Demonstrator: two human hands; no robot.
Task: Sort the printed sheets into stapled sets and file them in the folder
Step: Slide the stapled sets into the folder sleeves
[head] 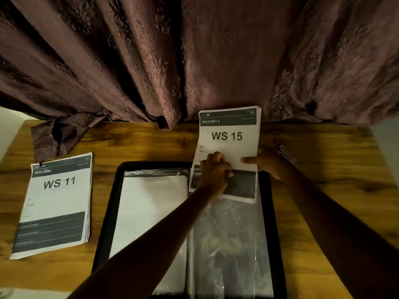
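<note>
We've got both hands, left hand (216, 169) and right hand (267, 161), pinching the WS 15 set (228, 137) over the folder (267, 212); loose sheets may fan or snag the sleeve (228, 234).

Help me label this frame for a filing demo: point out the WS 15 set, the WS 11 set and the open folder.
WS 15 set (227, 135): head view, on the printed title.
WS 11 set (59, 183): head view, on the printed title.
Open folder (267, 212): head view, on its black right border.
</note>
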